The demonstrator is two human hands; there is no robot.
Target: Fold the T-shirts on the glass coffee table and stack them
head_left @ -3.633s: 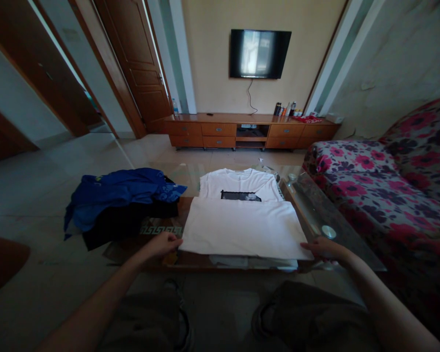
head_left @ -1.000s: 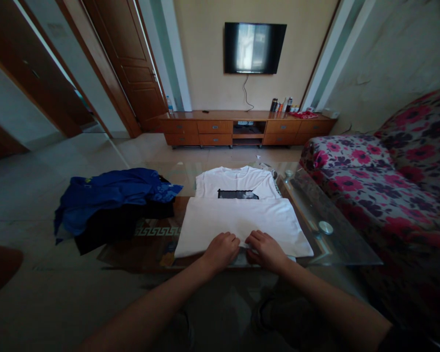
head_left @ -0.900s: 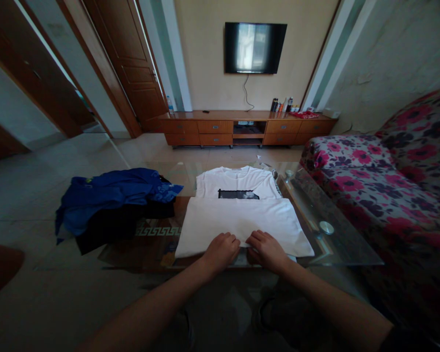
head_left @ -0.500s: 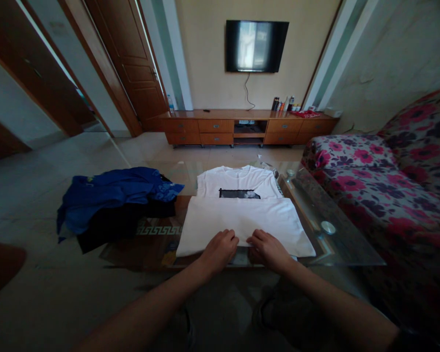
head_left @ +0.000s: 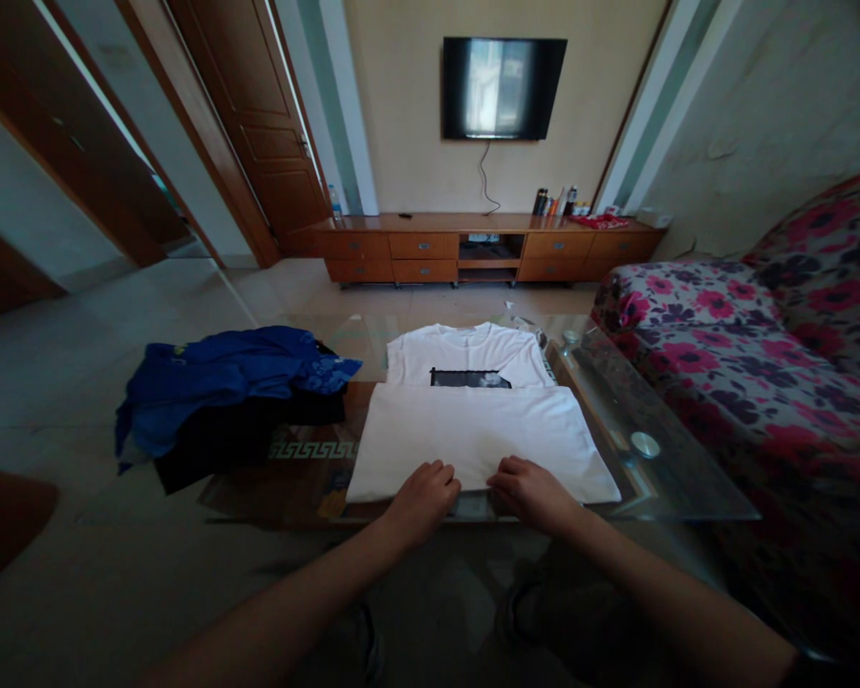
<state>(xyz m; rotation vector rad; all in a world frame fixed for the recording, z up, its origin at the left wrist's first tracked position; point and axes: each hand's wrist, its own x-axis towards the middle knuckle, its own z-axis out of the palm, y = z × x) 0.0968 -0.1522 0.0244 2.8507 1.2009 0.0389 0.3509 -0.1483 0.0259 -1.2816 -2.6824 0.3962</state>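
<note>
- Head view, nearest first: two bare forearms reach forward from the bottom edge, over the person's dark-trousered knees, and meet at the near edge of a glass-topped table (head_left: 659, 478).
- The left hand (head_left: 421, 497) rests knuckles-up on the near hem of a white T-shirt (head_left: 473, 435), its fingers curled down onto the cloth; whether they pinch the hem cannot be told from here.
- The right hand (head_left: 530, 492) lies just beside it, close but apart, curled the same way on the same hem; its grip is likewise not clear.
- The T-shirt lies flat in the middle of the table, its lower half folded up so that a plain white panel covers the front, with a dark printed strip (head_left: 471, 379) showing just above the fold and the collar at the far end.
- Left of the shirt, a heap of blue and black clothes (head_left: 222, 397) sits on the table, hanging over its left edge.
- Right of the shirt, a small round disc (head_left: 645, 444) rests on the bare glass.
- A sofa with a pink flower pattern (head_left: 745, 334) stands along the right.
- Farther off, a low wooden cabinet (head_left: 473, 250) runs along the back wall, with bottles (head_left: 555, 202) on top.
- A dark television (head_left: 504, 88) hangs above it, and a wooden door (head_left: 265, 124) stands to the left.
</note>
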